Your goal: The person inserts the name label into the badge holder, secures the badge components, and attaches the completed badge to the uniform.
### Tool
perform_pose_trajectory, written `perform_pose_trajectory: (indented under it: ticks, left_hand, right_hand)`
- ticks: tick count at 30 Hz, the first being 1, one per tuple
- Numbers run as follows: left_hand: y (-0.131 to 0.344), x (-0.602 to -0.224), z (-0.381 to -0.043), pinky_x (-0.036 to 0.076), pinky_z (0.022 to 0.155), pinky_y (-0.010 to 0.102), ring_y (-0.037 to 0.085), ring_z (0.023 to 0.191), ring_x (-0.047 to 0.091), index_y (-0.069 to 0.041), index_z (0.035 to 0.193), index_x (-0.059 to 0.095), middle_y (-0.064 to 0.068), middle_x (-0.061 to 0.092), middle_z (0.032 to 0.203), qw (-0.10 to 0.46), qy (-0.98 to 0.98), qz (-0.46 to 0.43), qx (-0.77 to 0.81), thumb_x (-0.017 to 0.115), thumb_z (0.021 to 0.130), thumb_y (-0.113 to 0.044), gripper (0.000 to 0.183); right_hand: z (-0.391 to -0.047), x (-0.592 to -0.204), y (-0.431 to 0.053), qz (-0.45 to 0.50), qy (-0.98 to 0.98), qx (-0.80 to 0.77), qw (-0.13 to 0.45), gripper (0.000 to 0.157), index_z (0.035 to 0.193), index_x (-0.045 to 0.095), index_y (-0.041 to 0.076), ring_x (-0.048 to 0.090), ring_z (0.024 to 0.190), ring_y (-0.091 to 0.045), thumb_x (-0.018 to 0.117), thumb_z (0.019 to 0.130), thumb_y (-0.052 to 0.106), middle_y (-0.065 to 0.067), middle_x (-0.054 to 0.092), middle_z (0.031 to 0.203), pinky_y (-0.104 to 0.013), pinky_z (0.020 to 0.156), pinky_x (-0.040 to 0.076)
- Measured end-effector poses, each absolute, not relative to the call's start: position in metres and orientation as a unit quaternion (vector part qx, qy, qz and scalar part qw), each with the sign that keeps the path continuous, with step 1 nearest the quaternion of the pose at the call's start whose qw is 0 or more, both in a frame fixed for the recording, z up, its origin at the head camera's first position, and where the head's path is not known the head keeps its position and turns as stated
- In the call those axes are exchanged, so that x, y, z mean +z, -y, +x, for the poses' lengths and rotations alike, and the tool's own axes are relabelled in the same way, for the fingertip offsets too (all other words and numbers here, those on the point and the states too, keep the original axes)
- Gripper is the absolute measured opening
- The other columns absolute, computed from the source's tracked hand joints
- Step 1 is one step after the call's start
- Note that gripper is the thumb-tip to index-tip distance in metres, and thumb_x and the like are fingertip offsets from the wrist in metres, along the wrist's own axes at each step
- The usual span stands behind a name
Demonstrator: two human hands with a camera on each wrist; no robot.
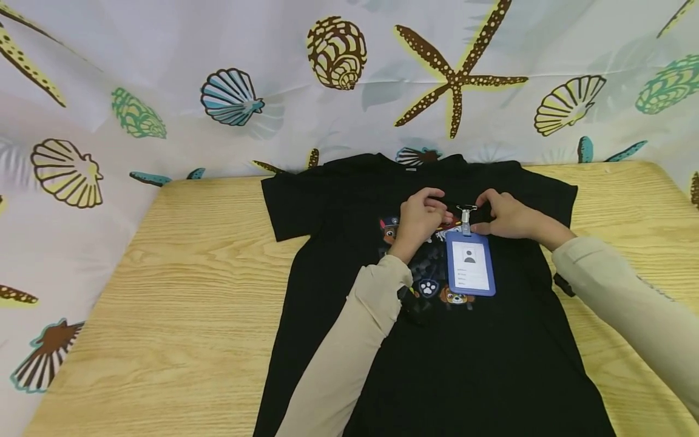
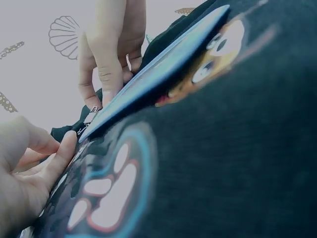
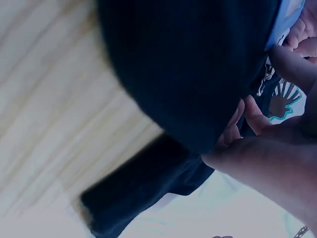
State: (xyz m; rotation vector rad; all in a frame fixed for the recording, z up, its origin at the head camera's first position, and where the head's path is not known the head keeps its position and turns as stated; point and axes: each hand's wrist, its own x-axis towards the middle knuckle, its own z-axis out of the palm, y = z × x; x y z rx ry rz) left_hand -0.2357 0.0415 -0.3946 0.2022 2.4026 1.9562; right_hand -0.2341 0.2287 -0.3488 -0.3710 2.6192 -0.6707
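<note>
A black T-shirt [image 1: 480, 364] with a cartoon print lies spread on the table. On its chest is a blue ID badge holder [image 1: 471, 291] with a white card, a metal clip [image 1: 466, 220] at its top. My right hand [image 1: 510, 217] holds the clip from the right, thumb low by the holder's top edge and forefinger higher, by the pin end. The left hand [image 1: 419, 218] has its fingers bent loosely to the left of the clip, the fingertips at the shirt [image 2: 223, 163]. In the right wrist view, the clip [image 3: 266, 77] shows between thumb and forefinger.
Under the shirt is a wood-grain table [image 1: 207, 315]. A white cloth [image 1: 180, 42] printed with shells and starfish hangs behind and at the left. Both forearms, in beige sleeves [image 1: 349, 340], cross over the shirt.
</note>
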Motion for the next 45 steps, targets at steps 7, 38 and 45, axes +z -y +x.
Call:
perform_pose_trajectory:
  ticks: [7,38,45]
  left_hand:
    - [-0.041,-0.394,-0.234,0.057,0.065,0.020,0.023,0.076,0.072,0.004,0.115,0.062,0.017,0.069,0.091,0.023,-0.775,0.061,0.629,0.057,0.092,0.005,0.023]
    - [-0.021,-0.370,-0.233,0.045,0.052,0.018,0.007,0.059,0.059,-0.002,0.114,0.065,0.005,0.068,0.082,0.095,-0.868,0.066,0.482,0.059,0.091,-0.008,0.024]
    - [0.038,-0.351,-0.236,0.053,0.072,0.030,0.019,0.083,0.062,-0.005,0.119,0.064,0.009,0.066,0.101,0.119,-0.915,0.100,0.373,0.057,0.093,-0.011,0.027]
  right_hand:
    - [-0.225,-0.348,-0.223,-0.120,-0.943,-0.232,0.205,0.062,0.132,0.033,-0.011,0.044,0.102,-0.040,0.058,0.096,0.033,-0.033,0.040,0.118,-0.053,0.085,0.042]
    - [-0.215,-0.345,-0.219,-0.092,-0.959,-0.140,0.228,0.109,0.146,0.017,-0.011,0.042,0.113,-0.049,0.073,0.080,0.054,-0.040,0.027,0.135,-0.065,0.098,0.038]
    - [-0.214,-0.345,-0.231,-0.108,-0.962,-0.143,0.207,0.104,0.145,0.023,-0.009,0.040,0.118,-0.048,0.080,0.077,0.044,-0.039,0.030,0.135,-0.065,0.100,0.037]
